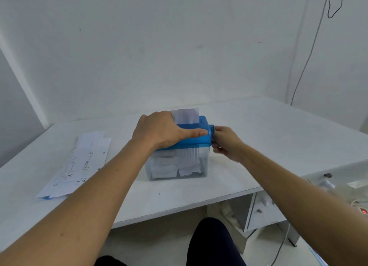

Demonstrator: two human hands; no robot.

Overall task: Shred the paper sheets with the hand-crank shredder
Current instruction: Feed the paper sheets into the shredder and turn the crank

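Observation:
A small shredder (201, 141) with a blue top and a clear bin stands in the middle of the white table (258, 138). A white paper sheet (187, 115) sticks up out of its slot, and shredded strips (179, 167) hang and pile inside the bin. My left hand (161, 129) lies over the blue top, thumb stretched along its front edge, holding it down. My right hand (226, 141) grips the crank (212, 129) on the shredder's right side; most of the crank handle is hidden inside the fingers.
A stack of printed paper sheets (79, 164) lies on the table to the left of the shredder. White walls close the back and sides. A cabinet with knobs (260, 210) stands under the table's right end, and my dark-clothed knee (211, 244) is below the front edge.

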